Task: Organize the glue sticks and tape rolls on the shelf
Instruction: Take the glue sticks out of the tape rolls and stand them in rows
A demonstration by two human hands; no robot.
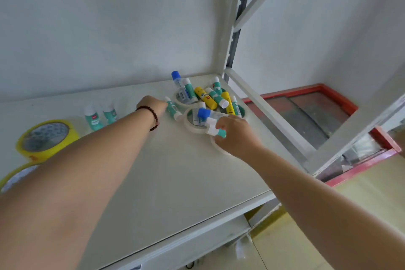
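A storeroom or stockroom, by the look of it: a bare white metal shelf [175, 171] with slotted uprights [235, 37] at upper right stands against plain white walls, holding loose glue sticks [206, 97] and tape rolls [47, 138].

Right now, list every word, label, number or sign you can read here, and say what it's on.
Nothing can be read as text.
Glue sticks in the pile: small red logos and dark print, too blurred to read.
Stick in the left hand: label print, too small.
Upright sticks: red logo patch, unreadable.
Blue-capped bottle: barcode-like label, digits illegible.
Yellow tape roll: a red mark on its side, unreadable.
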